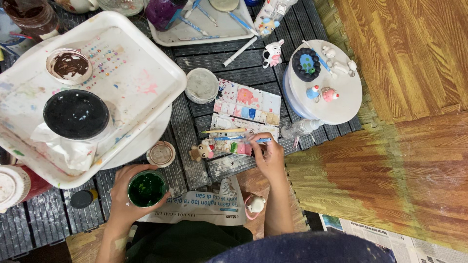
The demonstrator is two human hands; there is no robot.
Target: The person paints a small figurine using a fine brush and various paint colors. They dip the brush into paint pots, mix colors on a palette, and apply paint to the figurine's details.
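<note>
- Left hand is reaching up from the lower edge of the view, forearm angled inward, fingers curling closed around a round jar of green paint; the jar is sitting upright in the grip, mouth open to the camera, over the near edge of the dark slatted table.
- Right hand is extending forward with the wrist bent, fingers pinching shut on a blue-handled brush; the brush tip is lying over the paint palette, at its near row of wells.
- Palette is resting on the table between a small grey-lidded pot and a round white stand carrying small painted figurines.
- A small bear figurine is lying just beside the palette's near left corner.
- White tray holding a black-filled container is sitting well left of the palette.
- Brush bristles are too small to make out; fingertips of the right hand are hiding the grip point.
- Both elbows are being cut off by the lower frame edge.
</note>
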